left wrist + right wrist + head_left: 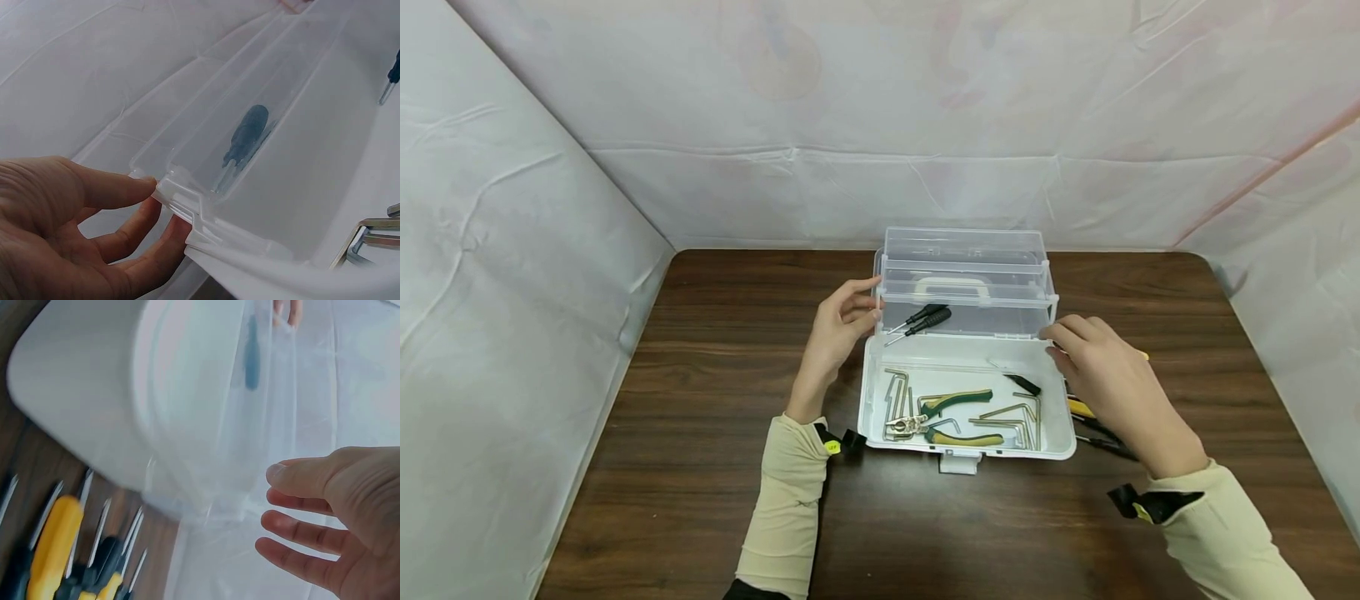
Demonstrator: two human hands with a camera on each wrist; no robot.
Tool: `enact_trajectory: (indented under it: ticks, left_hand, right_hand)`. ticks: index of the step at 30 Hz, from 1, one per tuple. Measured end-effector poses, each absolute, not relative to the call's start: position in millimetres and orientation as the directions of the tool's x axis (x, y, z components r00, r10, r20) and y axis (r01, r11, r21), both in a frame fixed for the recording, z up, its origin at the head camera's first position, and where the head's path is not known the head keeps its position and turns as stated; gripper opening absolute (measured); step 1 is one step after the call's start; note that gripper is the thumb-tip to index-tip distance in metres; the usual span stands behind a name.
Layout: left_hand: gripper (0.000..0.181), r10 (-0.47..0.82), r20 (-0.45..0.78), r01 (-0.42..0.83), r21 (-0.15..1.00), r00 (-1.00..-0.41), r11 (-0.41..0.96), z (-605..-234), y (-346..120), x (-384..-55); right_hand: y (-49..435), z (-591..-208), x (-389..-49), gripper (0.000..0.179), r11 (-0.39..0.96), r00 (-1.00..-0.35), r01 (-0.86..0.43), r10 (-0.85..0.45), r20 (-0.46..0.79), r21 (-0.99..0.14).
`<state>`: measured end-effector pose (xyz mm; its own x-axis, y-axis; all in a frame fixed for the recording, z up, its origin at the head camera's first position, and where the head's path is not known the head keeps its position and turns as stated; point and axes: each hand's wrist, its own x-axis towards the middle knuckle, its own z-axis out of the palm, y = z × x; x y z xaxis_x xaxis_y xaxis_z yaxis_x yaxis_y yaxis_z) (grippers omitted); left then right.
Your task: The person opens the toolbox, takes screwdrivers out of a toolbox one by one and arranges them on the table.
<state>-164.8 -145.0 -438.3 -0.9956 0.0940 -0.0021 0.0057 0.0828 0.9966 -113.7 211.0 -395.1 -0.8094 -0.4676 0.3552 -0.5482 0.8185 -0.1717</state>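
Note:
A white toolbox (895, 354) stands open on the table, its clear lid and tiers raised at the back. My left hand (842, 318) pinches the left end of a clear tray (181, 197) between thumb and fingers. Two black-handled screwdrivers (934, 317) lie in that tray. My right hand (1093, 362) is by the box's back right corner; in the right wrist view its fingers (303, 525) are spread, apart from the clear plastic. In the base lie pliers (958, 402) with green-yellow handles, several hex keys (1022, 429) and a small black-handled tool (1022, 383).
Several screwdrivers with yellow and black handles (55, 544) lie on the wooden table (737, 375) right of the box, partly under my right hand. A latch (958, 463) hangs from the box's front. White sheeting (820, 192) surrounds the table's back and sides.

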Motion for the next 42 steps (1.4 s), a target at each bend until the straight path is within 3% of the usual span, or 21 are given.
enact_trajectory:
  ticks: [21,29,42]
  left_hand:
    - [0.049,0.091,-0.007,0.001,0.997,-0.996,0.082,-438.4,-142.9,-163.6]
    - [0.048,0.101,0.003,0.012,0.997,-0.995,0.081,-437.9,-140.7,-162.0]
    - [0.048,0.099,0.007,0.017,0.995,-0.995,0.100,-437.0,-141.6,-163.6]
  right_hand:
    - [126.1,-404.8,-136.3,0.036,0.704,-0.726,-0.683,-0.624,0.289,-0.194]
    - [108.1,-412.7,-141.3,0.038,0.688,-0.695,-0.713,-0.668,0.267,-0.135]
    - [96.6,-411.7,-146.3,0.048,0.711,-0.711,-0.697,-0.669,0.217,-0.090]
